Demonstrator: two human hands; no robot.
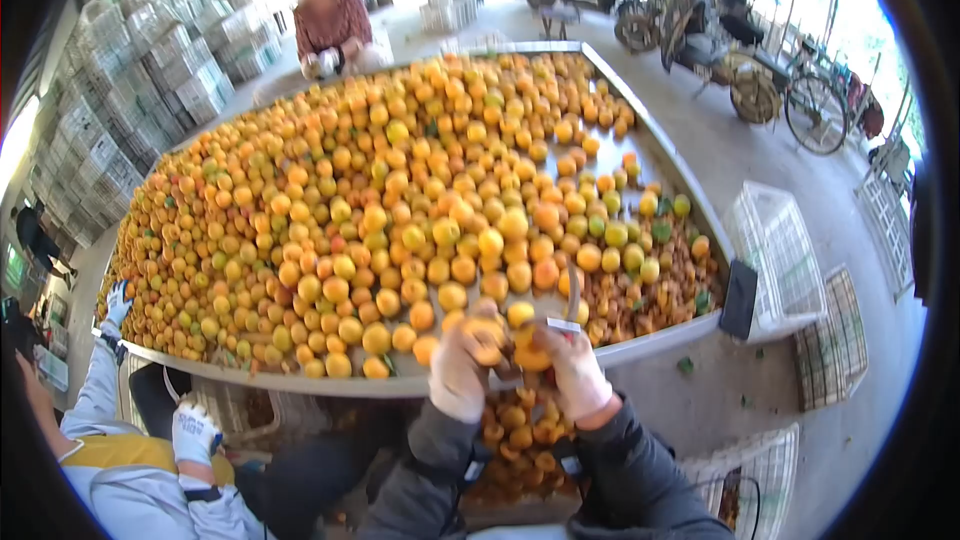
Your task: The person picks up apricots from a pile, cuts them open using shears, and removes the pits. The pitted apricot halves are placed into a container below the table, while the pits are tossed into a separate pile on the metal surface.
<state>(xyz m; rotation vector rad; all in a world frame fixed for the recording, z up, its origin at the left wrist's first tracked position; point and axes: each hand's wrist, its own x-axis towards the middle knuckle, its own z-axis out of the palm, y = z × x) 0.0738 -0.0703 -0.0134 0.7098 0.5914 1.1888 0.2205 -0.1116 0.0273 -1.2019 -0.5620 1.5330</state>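
Observation:
My left hand point(458, 372), in a white glove, is closed around an orange apricot point(484, 339). My right hand point(575, 376), also gloved, grips a knife point(574, 296) whose blade points up and away from me. Another apricot piece point(532, 350) is at the fingers of my right hand, close against the left hand; whether the two pieces are joined is blurred. Both hands are over the near edge of a metal-rimmed table point(650, 338) heaped with apricots point(380, 210). Below my hands, more apricot pieces point(525, 435) lie in a container whose walls are mostly hidden.
Brown scraps point(640, 302) lie at the table's right corner beside a dark box point(738, 298). White crates point(775, 255) stand at right and are stacked point(150, 70) at back left. A co-worker's gloved hand point(195, 433) is at left; another person point(330, 25) sits across. Motorbikes point(700, 30) are behind.

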